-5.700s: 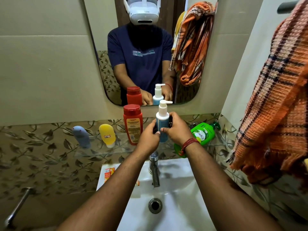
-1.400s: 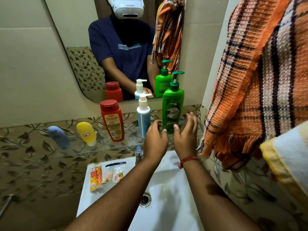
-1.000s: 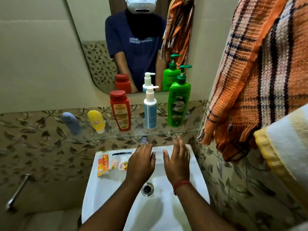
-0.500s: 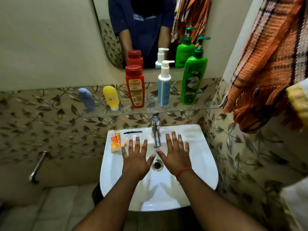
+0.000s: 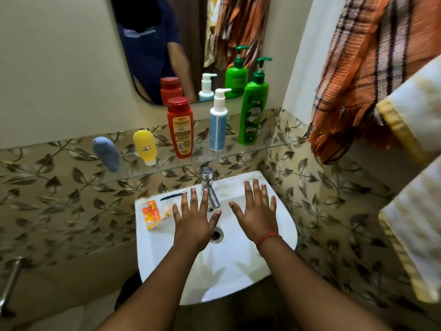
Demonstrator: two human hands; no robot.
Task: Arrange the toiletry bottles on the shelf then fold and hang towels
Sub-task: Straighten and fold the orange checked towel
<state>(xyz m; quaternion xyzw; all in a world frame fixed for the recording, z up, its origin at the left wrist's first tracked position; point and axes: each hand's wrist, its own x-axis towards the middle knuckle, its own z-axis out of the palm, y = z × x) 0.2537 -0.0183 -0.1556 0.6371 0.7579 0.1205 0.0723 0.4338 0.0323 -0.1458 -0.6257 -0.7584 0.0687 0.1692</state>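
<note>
Both hands, left hand (image 5: pixel 194 219) and right hand (image 5: pixel 256 215), hover flat-fingered and empty over the white ceramic sink (image 5: pixel 285 220), so honestly yanking the orange plaid woven towel (image 5: pixel 353 80) could topple the tall green pump bottle (image 5: pixel 253 108) off the clear glass shelf (image 5: pixel 274 145).

Lighting from my feed: warm, moderate, even; no harsh hotspots. Light falls from above, since both hands throw soft splayed shadows into white sink (image 5: pixel 284 225) basin below them. Faint sheen on tap (image 5: pixel 210 187) and glass shelf (image 5: pixel 274 146) edge. Centre sharp enough to read bottle labels. Strong wide-angle bending at edges; orange plaid towel (image 5: pixel 372 75) at right soft, smeared. Lower corners dim.
</note>
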